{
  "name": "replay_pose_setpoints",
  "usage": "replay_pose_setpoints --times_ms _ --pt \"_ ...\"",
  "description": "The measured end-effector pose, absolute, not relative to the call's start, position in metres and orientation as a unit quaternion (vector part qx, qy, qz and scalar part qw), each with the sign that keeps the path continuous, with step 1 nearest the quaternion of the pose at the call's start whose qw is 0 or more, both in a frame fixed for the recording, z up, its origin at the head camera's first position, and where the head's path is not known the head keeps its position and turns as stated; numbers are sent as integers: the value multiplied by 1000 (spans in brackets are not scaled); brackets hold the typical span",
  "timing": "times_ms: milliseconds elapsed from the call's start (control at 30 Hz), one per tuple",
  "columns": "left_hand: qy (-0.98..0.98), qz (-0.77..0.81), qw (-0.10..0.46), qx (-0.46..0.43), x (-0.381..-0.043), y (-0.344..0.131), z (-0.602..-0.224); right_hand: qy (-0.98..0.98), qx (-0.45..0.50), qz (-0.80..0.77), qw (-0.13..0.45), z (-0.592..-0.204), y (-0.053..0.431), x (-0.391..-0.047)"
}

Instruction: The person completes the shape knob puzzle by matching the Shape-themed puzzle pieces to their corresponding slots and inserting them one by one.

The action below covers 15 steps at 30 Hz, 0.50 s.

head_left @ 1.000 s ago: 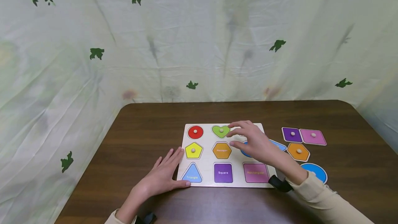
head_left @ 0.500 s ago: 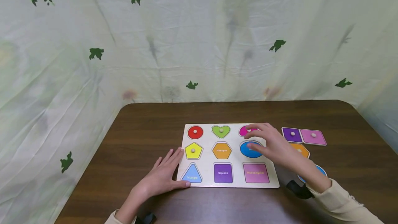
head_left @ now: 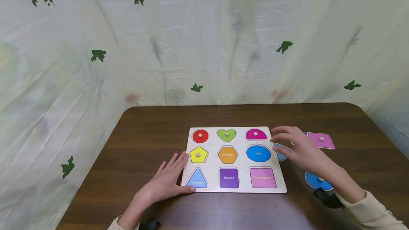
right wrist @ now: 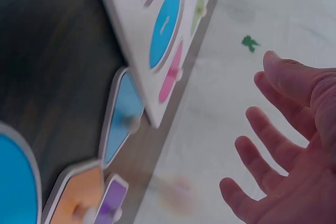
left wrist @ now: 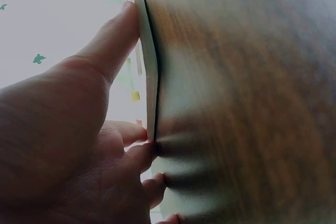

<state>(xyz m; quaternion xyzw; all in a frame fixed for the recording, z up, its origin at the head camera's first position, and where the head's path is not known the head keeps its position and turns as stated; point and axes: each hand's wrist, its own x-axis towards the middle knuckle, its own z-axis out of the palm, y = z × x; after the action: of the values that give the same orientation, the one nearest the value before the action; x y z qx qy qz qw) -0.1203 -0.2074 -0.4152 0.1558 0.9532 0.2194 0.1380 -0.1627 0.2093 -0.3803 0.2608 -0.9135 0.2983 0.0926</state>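
A white shape puzzle board [head_left: 213, 162] lies on the table. My left hand [head_left: 166, 178] rests at its left edge, with the thumb over the front corner and straight fingers along the side. Over the loose knobbed pieces right of the board hovers my right hand [head_left: 298, 148], fingers spread and holding nothing. Below it show a blue triangle piece [right wrist: 122, 111], an orange hexagon piece [right wrist: 79, 190] and a purple piece [right wrist: 111, 196], apart from the fingers. Near the right wrist lies a blue oval piece [head_left: 314, 181]; a pink rectangle piece [head_left: 328, 142] is farther back.
Knobbed pieces sit in the board: a red circle [head_left: 197, 137], green heart [head_left: 223, 137], magenta semicircle [head_left: 250, 136] and yellow pentagon [head_left: 198, 159]. The other recesses show printed names. A leaf-patterned curtain [head_left: 204, 45] hangs behind the brown table [head_left: 153, 127].
My right hand has moved rightward off the board, over the loose pieces, uncovering the magenta semicircle and the oval recess. My left hand stays in place.
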Motion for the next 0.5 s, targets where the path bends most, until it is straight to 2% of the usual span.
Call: replay_pose_setpoints --times_ms 233,500 --pt "953 223 136 156 -121 -208 -417 -928 219 291 82 -385 230 -161" --pt "951 225 137 159 -121 -209 -419 -931 215 284 76 -392 255 -163"
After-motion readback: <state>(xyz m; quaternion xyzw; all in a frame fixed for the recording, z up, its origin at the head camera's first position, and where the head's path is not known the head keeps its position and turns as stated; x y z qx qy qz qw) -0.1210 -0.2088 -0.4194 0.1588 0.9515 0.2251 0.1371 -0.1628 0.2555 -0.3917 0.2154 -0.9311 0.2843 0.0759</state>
